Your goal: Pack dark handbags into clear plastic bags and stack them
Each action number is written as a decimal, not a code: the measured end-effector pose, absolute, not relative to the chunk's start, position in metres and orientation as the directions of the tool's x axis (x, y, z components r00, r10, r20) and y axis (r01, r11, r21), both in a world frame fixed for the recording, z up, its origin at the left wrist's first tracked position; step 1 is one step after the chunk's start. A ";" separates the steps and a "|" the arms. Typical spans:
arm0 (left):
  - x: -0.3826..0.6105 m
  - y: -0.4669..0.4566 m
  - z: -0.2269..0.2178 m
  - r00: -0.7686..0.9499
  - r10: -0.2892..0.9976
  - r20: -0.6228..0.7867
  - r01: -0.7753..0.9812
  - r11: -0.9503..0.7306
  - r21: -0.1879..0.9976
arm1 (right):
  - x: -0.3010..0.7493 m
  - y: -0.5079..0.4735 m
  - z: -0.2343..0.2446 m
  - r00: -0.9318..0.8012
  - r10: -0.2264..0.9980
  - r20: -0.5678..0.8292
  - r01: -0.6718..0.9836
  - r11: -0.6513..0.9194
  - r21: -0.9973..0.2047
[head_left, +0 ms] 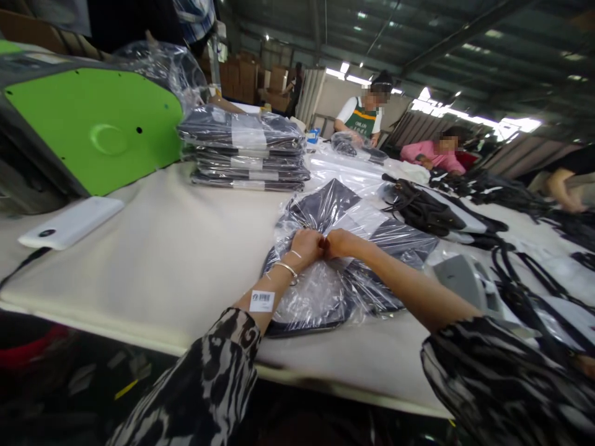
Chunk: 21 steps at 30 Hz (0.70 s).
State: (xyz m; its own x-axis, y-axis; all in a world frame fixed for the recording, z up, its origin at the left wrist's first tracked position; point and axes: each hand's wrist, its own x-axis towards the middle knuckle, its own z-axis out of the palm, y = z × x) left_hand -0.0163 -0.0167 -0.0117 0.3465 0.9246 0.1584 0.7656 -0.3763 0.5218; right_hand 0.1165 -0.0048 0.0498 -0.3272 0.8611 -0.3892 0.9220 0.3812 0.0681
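Note:
A dark bag in a clear plastic bag lies flat on the pale table in front of me. My left hand is closed on the plastic near its middle. Right beside it, my right hand pinches the same film, so the two fists almost touch. Creases in the film run outward from both hands. A white paper band shows through the plastic. On my left forearm sits a barcode sticker, below a bracelet.
Several wrapped dark packs are stacked behind, near a green-sided machine. A white device with a cable lies left. At right are a grey tape dispenser and black bags. Co-workers work across the table.

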 end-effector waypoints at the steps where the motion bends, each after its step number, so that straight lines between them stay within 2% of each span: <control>1: -0.016 -0.017 -0.012 0.348 0.924 0.157 0.769 -0.377 0.516 | 0.114 -0.002 0.045 -0.312 0.872 -0.378 0.922 0.374 0.099; 6: -0.017 -0.020 -0.009 0.359 0.920 0.156 0.776 -0.387 0.498 | 0.116 -0.002 0.041 -0.280 0.912 -0.299 0.926 0.339 0.165; 8: -0.018 -0.020 -0.008 0.370 0.916 0.157 0.772 -0.397 0.497 | 0.125 0.000 0.045 -0.278 0.917 -0.284 0.936 0.325 0.132; 10: -0.018 -0.021 -0.007 0.377 0.912 0.160 0.769 -0.404 0.495 | 0.137 0.001 0.050 -0.285 0.900 -0.330 0.955 0.298 -0.011; 13: -0.019 -0.021 -0.005 0.378 0.910 0.171 0.765 -0.411 0.495 | 0.155 -0.001 0.056 -0.333 0.836 -0.437 0.914 0.173 -0.367; 15: -0.019 -0.022 -0.005 0.377 0.909 0.176 0.762 -0.413 0.499 | 0.162 -0.006 0.058 -0.378 0.808 -0.451 0.845 0.102 -0.525; 17: -0.019 -0.022 -0.005 0.375 0.910 0.176 0.759 -0.411 0.505 | 0.165 -0.010 0.059 -0.375 0.824 -0.425 0.842 0.110 -0.529; 21: -0.020 -0.023 -0.004 0.369 0.912 0.179 0.755 -0.407 0.514 | 0.163 -0.012 0.060 -0.319 0.874 -0.368 0.922 0.195 -0.336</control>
State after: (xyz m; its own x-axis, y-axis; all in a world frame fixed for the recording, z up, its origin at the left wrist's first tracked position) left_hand -0.0197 -0.0228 -0.0044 0.3694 0.9119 0.1786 0.7551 -0.4066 0.5144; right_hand 0.1628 -0.0123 0.0602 -0.3188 0.8736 -0.3678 0.9216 0.1951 -0.3355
